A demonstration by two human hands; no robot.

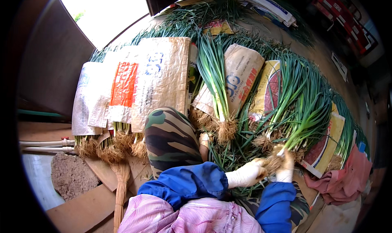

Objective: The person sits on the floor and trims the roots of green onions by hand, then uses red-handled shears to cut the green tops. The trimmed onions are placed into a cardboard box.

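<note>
My left hand (249, 173) wears a white glove, and its fingers close on the brown fibrous roots (272, 165) of a small bunch of leafy allium plants. In a matching soiled glove, my right hand (285, 165) grips the same bunch (301, 138) by its pale lower stalks. The bunch's green leaves point up and away to the right. Just beyond my hands lies a heap of similar plants (286, 101), roots towards me. Another bundle (216, 89) rests further left, its brown roots facing me. Loose green leaves (226, 159) litter the ground between my knees.
Printed woven sacks (165, 83) cover rooted bundles on the left. A yellow sack (329, 141) and a reddish cloth (340, 178) lie at the right. A straw broom (121, 184) and a brown clump (72, 174) are at lower left, near white pipes (46, 145).
</note>
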